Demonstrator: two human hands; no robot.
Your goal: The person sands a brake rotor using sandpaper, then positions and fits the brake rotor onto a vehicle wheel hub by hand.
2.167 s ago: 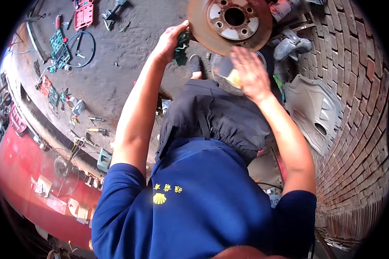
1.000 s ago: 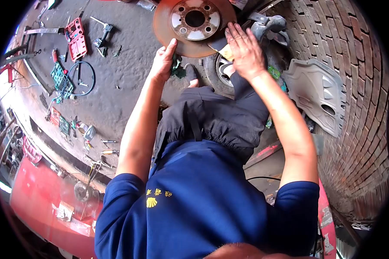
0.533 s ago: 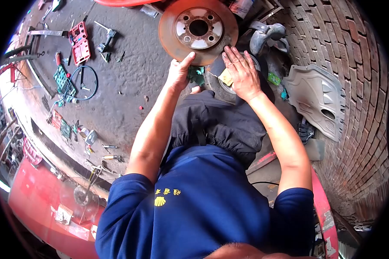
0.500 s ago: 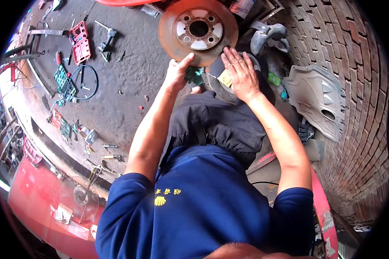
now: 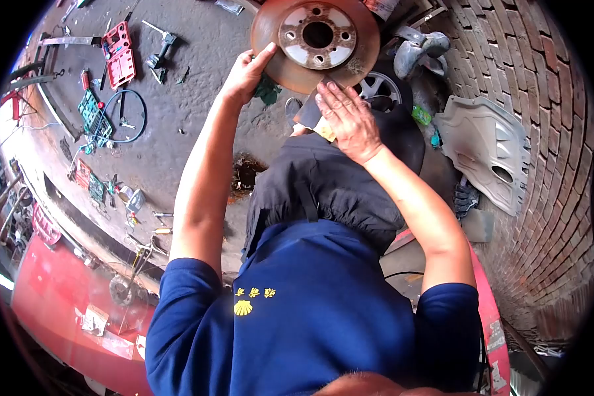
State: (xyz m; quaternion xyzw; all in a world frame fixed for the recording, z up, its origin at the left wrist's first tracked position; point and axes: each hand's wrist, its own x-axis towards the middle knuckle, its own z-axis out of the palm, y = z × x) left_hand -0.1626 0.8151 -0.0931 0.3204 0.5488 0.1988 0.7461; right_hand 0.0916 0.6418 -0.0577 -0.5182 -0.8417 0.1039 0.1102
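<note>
A rusty brake disc (image 5: pixel 366 46), with a paler hub face and a dark centre hole, is at the top middle of the head view. My left hand (image 5: pixel 247 74) grips its left rim, thumb on the upper face and fingers underneath. Against the disc's lower edge, my right hand (image 5: pixel 350 122) presses a dark sheet of sandpaper (image 5: pixel 325 130) with a yellowish back, its fingers straight and together. Part of the sheet is hidden under that hand. Something green and cloth-like (image 5: pixel 266 90) shows below my left hand.
A spoked wheel (image 5: pixel 381 89) lies beyond my right hand. Left on the floor are a red tool case (image 5: pixel 120 63), a cordless tool (image 5: pixel 162 49) and a green socket set (image 5: pixel 94 117). A grey shield panel (image 5: pixel 485 145) leans by the brick wall (image 5: pixel 541 99).
The brake disc has turned, its bolt holes shifting round, and sits slightly further right and up. My left hand has moved up and left along with its rim; my right hand has shifted slightly left.
</note>
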